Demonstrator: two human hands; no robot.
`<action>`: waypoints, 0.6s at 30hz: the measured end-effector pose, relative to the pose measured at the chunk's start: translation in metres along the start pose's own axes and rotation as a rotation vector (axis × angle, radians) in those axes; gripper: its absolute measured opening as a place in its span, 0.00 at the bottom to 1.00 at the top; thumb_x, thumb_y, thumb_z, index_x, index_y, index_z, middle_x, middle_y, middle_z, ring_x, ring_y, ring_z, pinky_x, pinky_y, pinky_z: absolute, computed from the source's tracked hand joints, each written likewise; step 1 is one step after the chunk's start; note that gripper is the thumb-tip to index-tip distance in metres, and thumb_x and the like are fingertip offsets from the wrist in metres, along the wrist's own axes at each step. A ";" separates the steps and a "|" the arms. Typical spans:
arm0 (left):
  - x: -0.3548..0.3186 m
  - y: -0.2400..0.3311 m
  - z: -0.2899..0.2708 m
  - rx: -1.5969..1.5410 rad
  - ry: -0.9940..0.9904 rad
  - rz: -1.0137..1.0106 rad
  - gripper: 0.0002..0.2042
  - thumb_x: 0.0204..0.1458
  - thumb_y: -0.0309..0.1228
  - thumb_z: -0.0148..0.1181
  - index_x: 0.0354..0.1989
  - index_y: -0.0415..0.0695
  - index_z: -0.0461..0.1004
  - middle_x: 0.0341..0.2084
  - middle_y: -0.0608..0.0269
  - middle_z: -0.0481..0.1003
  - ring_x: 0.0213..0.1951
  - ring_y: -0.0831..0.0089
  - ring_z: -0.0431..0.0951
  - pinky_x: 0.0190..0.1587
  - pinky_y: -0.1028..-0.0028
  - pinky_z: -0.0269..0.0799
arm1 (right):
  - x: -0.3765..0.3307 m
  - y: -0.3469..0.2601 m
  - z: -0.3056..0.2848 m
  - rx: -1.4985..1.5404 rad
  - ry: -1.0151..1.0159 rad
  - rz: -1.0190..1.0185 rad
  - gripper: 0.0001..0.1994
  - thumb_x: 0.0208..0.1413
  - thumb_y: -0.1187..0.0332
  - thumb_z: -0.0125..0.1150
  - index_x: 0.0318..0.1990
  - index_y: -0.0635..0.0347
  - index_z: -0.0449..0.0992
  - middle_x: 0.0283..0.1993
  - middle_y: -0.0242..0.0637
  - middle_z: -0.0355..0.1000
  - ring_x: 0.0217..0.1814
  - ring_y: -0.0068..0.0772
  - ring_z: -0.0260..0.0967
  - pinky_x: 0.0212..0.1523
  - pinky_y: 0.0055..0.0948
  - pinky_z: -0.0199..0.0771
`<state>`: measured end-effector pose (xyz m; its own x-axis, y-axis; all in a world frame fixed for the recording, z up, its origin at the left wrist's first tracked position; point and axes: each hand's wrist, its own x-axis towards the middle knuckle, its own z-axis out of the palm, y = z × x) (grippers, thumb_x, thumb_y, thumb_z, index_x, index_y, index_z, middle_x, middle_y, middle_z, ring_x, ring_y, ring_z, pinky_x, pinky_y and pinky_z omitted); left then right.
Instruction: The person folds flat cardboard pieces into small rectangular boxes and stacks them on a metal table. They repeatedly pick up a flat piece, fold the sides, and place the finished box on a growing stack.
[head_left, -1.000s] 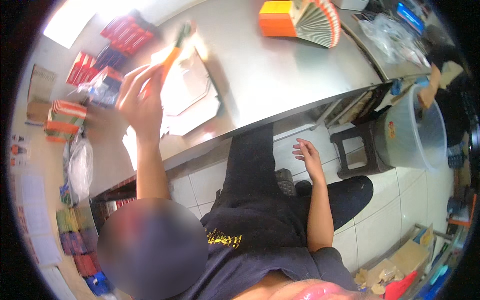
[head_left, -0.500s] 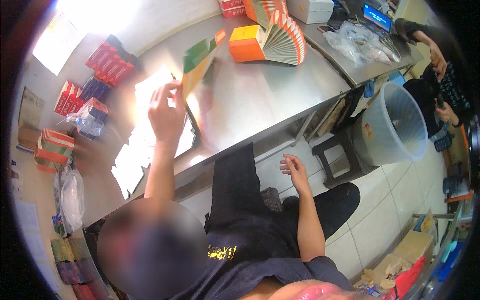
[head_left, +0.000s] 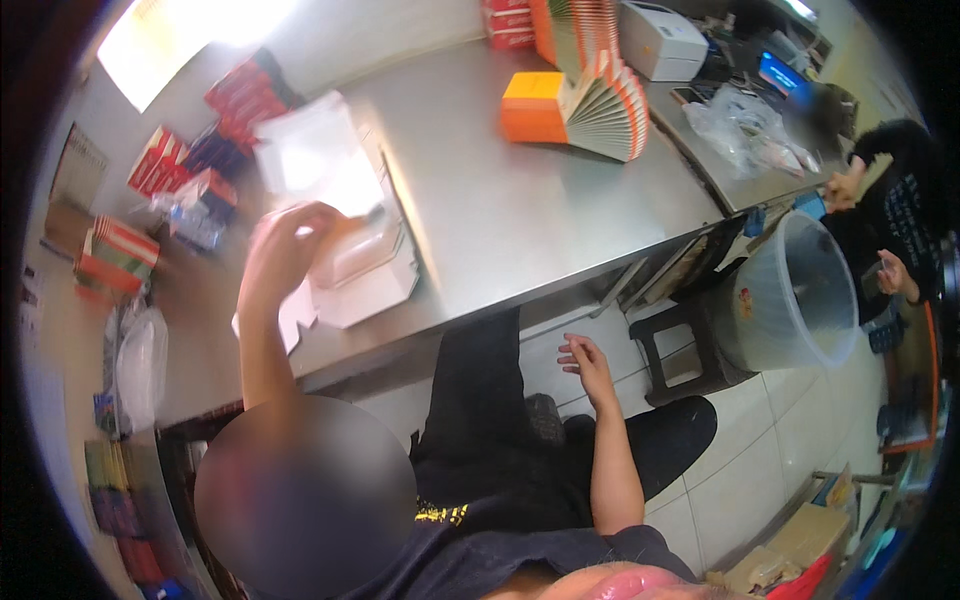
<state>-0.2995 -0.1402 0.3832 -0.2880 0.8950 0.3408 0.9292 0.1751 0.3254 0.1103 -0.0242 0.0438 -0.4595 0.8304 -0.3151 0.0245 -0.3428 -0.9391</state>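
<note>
Head view, looking down from above at a seated person in dark clothes at a steel table [head_left: 520,220]. The left hand [head_left: 285,250] is raised over the table's near-left part, fingers curled around the edge of a clear plastic pack [head_left: 355,250]; motion blur hides whether the grip is pressed tight, so I cannot tell. The pack lies on a heap of white sheets [head_left: 340,200] on the table, just in front of the person. The right hand [head_left: 585,365] hangs below the table edge, above the lap, fingers loosely spread and holding nothing.

Farther back on the table stands an orange box [head_left: 535,105] with a fan of folded cards [head_left: 605,110] touching its right side. Red packets [head_left: 245,95] lie at the table's far left. A grey printer [head_left: 660,40] sits at the back right. On the floor to the right are a dark stool [head_left: 680,350] and, just beside it, a clear bucket [head_left: 800,300]. Another person's hand [head_left: 885,275] shows at the right edge.
</note>
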 end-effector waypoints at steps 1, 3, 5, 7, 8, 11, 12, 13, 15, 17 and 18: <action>0.008 -0.036 0.007 0.023 -0.276 -0.031 0.08 0.54 0.26 0.62 0.39 0.36 0.80 0.33 0.50 0.82 0.34 0.61 0.83 0.40 0.65 0.77 | 0.000 0.004 0.004 -0.007 -0.033 0.016 0.21 0.69 0.53 0.55 0.60 0.58 0.74 0.48 0.39 0.77 0.46 0.29 0.76 0.47 0.29 0.74; 0.009 -0.070 0.035 -0.047 0.074 0.011 0.09 0.59 0.30 0.60 0.42 0.41 0.81 0.36 0.50 0.82 0.38 0.58 0.83 0.45 0.65 0.76 | -0.011 0.003 0.008 -0.024 -0.069 0.039 0.22 0.69 0.53 0.55 0.60 0.58 0.73 0.49 0.40 0.77 0.47 0.30 0.75 0.47 0.29 0.74; 0.009 -0.076 0.039 -0.102 0.048 -0.124 0.09 0.58 0.29 0.63 0.44 0.42 0.81 0.39 0.53 0.83 0.40 0.59 0.84 0.46 0.66 0.76 | -0.009 -0.006 0.010 -0.030 -0.068 0.029 0.22 0.69 0.52 0.54 0.60 0.59 0.73 0.49 0.40 0.77 0.47 0.30 0.75 0.48 0.30 0.74; 0.007 -0.075 0.047 0.047 0.252 -0.066 0.08 0.57 0.28 0.64 0.44 0.42 0.82 0.39 0.54 0.83 0.41 0.61 0.84 0.47 0.66 0.76 | -0.016 -0.007 0.007 -0.033 -0.047 0.046 0.22 0.69 0.52 0.54 0.60 0.59 0.73 0.49 0.40 0.77 0.47 0.30 0.75 0.48 0.30 0.74; 0.010 -0.066 0.040 0.043 0.474 -0.019 0.08 0.57 0.27 0.64 0.43 0.42 0.82 0.39 0.55 0.83 0.41 0.62 0.84 0.46 0.67 0.76 | -0.016 -0.003 0.007 -0.056 -0.031 0.053 0.22 0.69 0.53 0.54 0.60 0.59 0.73 0.50 0.40 0.76 0.47 0.31 0.75 0.49 0.30 0.75; 0.011 -0.030 0.010 0.042 0.982 0.142 0.07 0.55 0.24 0.66 0.42 0.42 0.83 0.38 0.57 0.83 0.39 0.64 0.83 0.45 0.69 0.76 | -0.015 -0.002 0.005 -0.085 -0.021 0.064 0.22 0.70 0.52 0.52 0.61 0.58 0.72 0.49 0.39 0.76 0.48 0.31 0.75 0.49 0.30 0.75; 0.013 -0.016 0.002 0.052 1.065 0.209 0.07 0.54 0.23 0.67 0.41 0.42 0.83 0.37 0.58 0.83 0.38 0.64 0.83 0.44 0.69 0.76 | -0.013 0.002 0.003 -0.084 0.003 0.028 0.22 0.69 0.53 0.55 0.62 0.58 0.71 0.50 0.40 0.76 0.48 0.31 0.75 0.49 0.30 0.75; 0.014 -0.001 -0.003 0.062 1.146 0.278 0.07 0.53 0.22 0.67 0.41 0.42 0.83 0.37 0.58 0.83 0.37 0.65 0.82 0.43 0.70 0.76 | -0.011 0.007 0.002 -0.082 0.030 -0.007 0.23 0.68 0.55 0.57 0.63 0.58 0.70 0.51 0.42 0.75 0.48 0.31 0.76 0.49 0.31 0.75; 0.014 0.033 0.000 -0.058 1.130 0.405 0.07 0.52 0.20 0.68 0.40 0.42 0.83 0.35 0.59 0.83 0.36 0.65 0.82 0.41 0.71 0.76 | -0.009 0.002 0.006 -0.124 0.169 -0.200 0.25 0.64 0.57 0.63 0.65 0.58 0.68 0.56 0.44 0.72 0.51 0.33 0.74 0.51 0.33 0.75; 0.003 0.083 0.021 -0.228 1.013 0.547 0.08 0.50 0.19 0.68 0.38 0.41 0.84 0.32 0.61 0.83 0.34 0.67 0.80 0.38 0.72 0.75 | -0.027 -0.032 0.031 -0.229 0.407 -0.499 0.31 0.60 0.59 0.68 0.68 0.57 0.64 0.62 0.48 0.68 0.56 0.36 0.72 0.55 0.37 0.74; -0.006 0.109 0.039 -0.336 0.890 0.642 0.12 0.45 0.16 0.64 0.38 0.42 0.86 0.31 0.62 0.82 0.32 0.67 0.79 0.37 0.71 0.75 | -0.037 -0.056 0.040 -0.307 0.474 -0.749 0.34 0.59 0.59 0.70 0.69 0.58 0.62 0.65 0.50 0.64 0.59 0.39 0.70 0.57 0.40 0.73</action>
<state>-0.1871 -0.1107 0.3827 0.0306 0.1484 0.9885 0.8938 -0.4467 0.0394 0.0907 -0.0529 0.1137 -0.0423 0.9034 0.4267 0.1334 0.4284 -0.8937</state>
